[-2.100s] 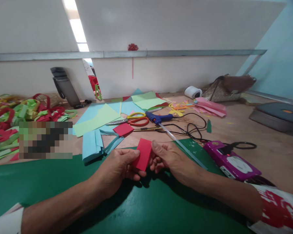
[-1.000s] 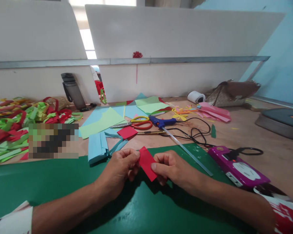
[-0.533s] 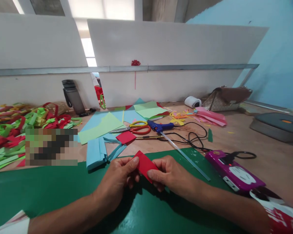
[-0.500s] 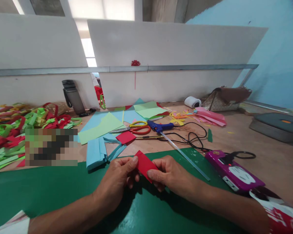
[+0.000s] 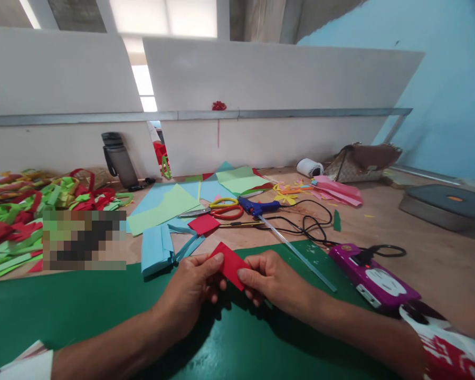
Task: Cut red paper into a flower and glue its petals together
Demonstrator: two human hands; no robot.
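Observation:
A small piece of red paper [image 5: 231,265] is held tilted above the green mat [image 5: 114,301]. My left hand [image 5: 196,279] pinches its left end, thumb on top. At its right end my right hand [image 5: 264,278] grips it between thumb and fingers. Beyond the hands lies another red paper piece [image 5: 204,225]. Left of that are a folded light blue paper [image 5: 157,250] and blue strips. Scissors [image 5: 221,209] with yellow and red handles rest behind, beside a blue glue gun [image 5: 258,206] with a clear glue stick [image 5: 301,255] in it.
A purple power strip [image 5: 374,274] with black cables stands at right. Green and red paper strips [image 5: 63,192] are piled at left near a grey bottle [image 5: 119,161]. Green and blue sheets [image 5: 164,210] lie at the back. A handbag [image 5: 362,162] and grey case [image 5: 445,207] sit far right.
The red paper has shifted slightly left and up, and a bit more of its upper left corner shows. Both hands keep their grip. The camera view has moved slightly.

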